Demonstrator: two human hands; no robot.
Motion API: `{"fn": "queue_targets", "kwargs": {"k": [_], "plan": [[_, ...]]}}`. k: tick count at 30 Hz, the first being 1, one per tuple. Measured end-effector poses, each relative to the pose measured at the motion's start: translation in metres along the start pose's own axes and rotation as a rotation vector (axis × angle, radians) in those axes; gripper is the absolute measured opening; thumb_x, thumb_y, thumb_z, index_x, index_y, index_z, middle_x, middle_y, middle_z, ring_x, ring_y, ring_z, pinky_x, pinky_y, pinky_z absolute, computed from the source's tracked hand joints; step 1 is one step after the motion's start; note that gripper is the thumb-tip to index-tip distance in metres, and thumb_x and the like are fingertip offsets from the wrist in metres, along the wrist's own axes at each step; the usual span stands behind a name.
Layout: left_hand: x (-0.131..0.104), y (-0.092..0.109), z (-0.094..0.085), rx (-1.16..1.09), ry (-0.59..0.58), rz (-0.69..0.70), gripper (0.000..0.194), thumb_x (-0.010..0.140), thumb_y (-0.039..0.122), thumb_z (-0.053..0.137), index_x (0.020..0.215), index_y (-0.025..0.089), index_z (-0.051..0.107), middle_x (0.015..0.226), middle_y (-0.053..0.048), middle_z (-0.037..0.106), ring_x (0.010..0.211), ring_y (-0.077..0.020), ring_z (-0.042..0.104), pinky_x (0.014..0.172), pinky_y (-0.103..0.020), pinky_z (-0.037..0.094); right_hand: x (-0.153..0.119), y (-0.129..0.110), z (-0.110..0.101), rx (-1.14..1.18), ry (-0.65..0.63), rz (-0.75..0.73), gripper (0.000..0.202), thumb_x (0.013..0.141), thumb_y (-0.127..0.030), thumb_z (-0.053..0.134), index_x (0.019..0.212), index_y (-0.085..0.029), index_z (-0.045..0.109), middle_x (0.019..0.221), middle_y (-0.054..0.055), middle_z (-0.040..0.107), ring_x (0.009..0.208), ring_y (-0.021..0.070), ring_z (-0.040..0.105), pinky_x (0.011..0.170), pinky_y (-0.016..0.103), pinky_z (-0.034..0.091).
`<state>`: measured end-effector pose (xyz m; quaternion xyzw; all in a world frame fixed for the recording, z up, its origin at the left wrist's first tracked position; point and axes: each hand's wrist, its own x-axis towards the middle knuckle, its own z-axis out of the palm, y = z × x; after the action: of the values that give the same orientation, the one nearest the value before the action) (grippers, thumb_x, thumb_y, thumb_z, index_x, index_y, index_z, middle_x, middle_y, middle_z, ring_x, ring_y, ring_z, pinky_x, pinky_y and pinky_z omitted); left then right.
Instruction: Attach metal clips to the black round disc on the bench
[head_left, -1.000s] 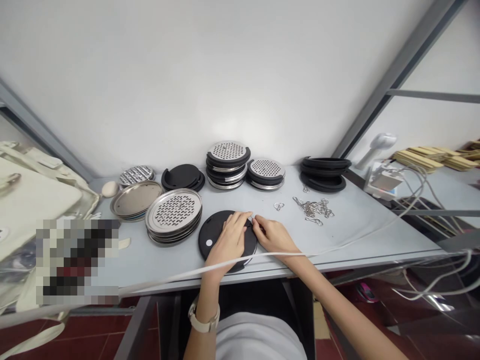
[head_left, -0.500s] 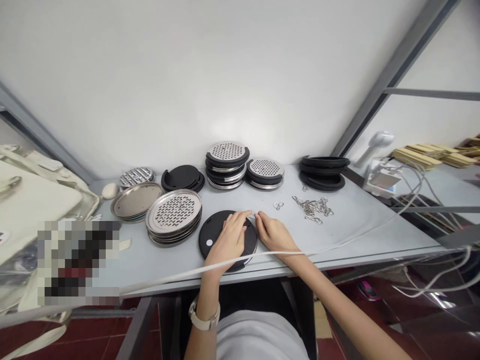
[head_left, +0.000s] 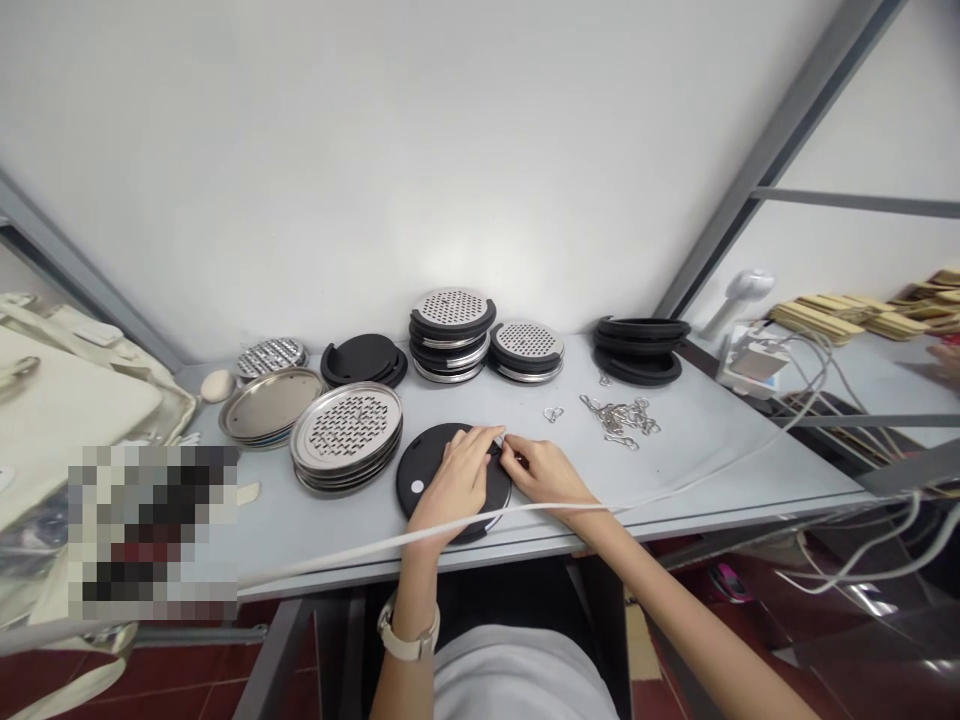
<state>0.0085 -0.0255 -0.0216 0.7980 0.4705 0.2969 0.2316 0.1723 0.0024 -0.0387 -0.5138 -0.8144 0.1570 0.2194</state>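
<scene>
Desk (head_left: 712, 420): black disc lies near its front edge; a hard push toward the body could tip it off. White cable (head_left: 517, 507) crosses before both wrists, contact unclear; a lifted arm might snag it. Grater stack (head_left: 349, 430) just left of disc; a sideways slip could knock it. Black disc (head_left: 427, 460) flat under left hand (head_left: 465, 475), fingers outstretched, not wrapped round it; light pressure may let it swivel. Right hand (head_left: 544, 470) at far-right rim, thumb and forefinger close; cannot tell if anything is pinched. A small piece there could spring loose.
</scene>
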Motion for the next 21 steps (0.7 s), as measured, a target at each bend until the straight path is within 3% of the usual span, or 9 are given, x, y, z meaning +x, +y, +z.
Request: {"fn": "queue_targets", "kwargs": {"k": [21], "plan": [[0.0012,-0.0029,-0.0006,0.004,-0.008,0.015,0.041,0.093,0.016,0.032,0.132,0.028,0.039,0.128,-0.004,0.051,0.121,-0.0176,0.044,0.110,-0.046,0.025,0.0000,0.0001,0.0004,0.042,0.008,0.002,0.030,0.092,-0.029,0.034,0.075,-0.019,0.057,0.062,0.002,0.061,0.054,0.0122,0.052,0.056,0.021,0.031]]}}
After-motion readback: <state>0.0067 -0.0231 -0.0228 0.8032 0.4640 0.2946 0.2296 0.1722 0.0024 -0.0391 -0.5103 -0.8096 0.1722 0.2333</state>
